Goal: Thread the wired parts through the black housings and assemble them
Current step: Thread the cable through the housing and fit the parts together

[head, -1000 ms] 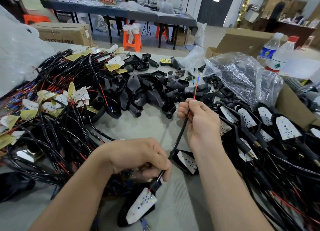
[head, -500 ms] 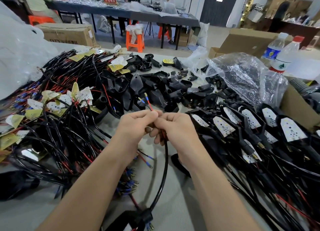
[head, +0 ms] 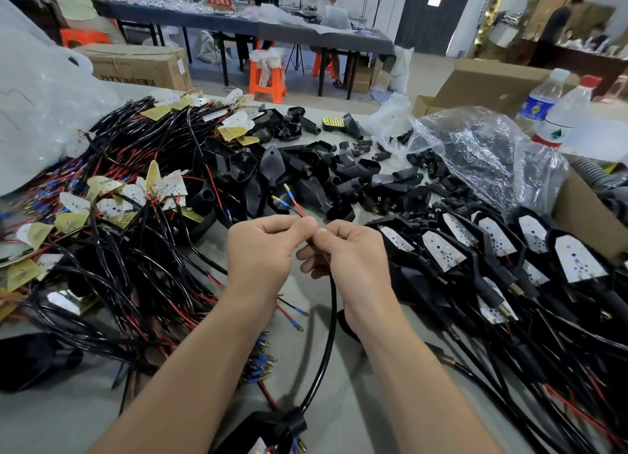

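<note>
Black sheathed cable [head: 332, 317] rises from the near edge of the table [head: 346, 396] to the two hands, which I see touching over the table's middle. The left hand [head: 261, 249] has its fingers curled and pinches the cable's thin leads [head: 296, 207] between thumb and forefinger. One lead is red, and their yellow-and-blue terminals stick up just past the fingertips. The right hand [head: 350, 260] pinches the cable right beside it, thumb against the left thumb, the other fingers folded loosely under. The cable's lower end sits in a black housing [head: 272, 426] at the near edge, between the forearms, partly cut off by my view.

Loose black housings [head: 306, 178] lie heaped across the far middle of the table. A tangle of wired parts [head: 119, 243], black and red cables with white and yellow boards, covers the left side. Along the right side lie assembled units [head: 503, 246] in rows, white boards facing up. Towards the far right corner sits a crumpled clear plastic bag [head: 482, 154] over more black pieces, with two water bottles [head: 560, 113] behind it and a cardboard box [head: 584, 215] at the right edge.
</note>
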{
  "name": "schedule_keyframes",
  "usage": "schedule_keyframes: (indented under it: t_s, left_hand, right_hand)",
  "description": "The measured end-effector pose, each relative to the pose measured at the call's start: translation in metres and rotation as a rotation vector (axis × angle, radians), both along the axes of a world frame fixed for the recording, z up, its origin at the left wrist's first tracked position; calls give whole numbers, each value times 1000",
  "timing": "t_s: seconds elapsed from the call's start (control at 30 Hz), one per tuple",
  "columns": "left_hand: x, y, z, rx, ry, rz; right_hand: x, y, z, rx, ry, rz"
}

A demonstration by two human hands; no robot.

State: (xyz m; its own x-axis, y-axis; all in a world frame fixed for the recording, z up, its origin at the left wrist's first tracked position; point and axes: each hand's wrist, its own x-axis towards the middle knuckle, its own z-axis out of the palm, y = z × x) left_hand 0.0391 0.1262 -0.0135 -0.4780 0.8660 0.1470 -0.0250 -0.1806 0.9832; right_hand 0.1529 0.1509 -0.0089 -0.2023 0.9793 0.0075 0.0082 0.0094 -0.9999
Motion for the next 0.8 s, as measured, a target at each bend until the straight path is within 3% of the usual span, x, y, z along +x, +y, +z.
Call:
schedule_keyframes:
  t_s: [0.1, 0.2, 0.3, 0.43, 0.53, 0.7, 0.8]
  left_hand:
    - [2, -1, 0, 35, 18, 23]
    - [1, 3, -2, -46, 69, 33]
    - [1, 6, -3, -148, -4, -55]
    - [-1, 10, -4, -198, -110, -208]
    - [0, 14, -8, -206, -87, -276]
    - [1, 21, -16, -209, -37, -228]
    - [-2, 22, -18, -241, 32, -185]
  right_hand:
    - [2, 0, 1, 12, -31, 7]
    - [10, 8, 6, 142, -286, -113]
    - [21, 28, 22, 270, -508, -291]
    - [31, 83, 36, 319, -1069, -175]
    - [32, 119, 32, 315, -1445, 4]
    - [29, 150, 13, 357, -1608, 155]
    - [25, 156, 11, 339, -1569, 175]
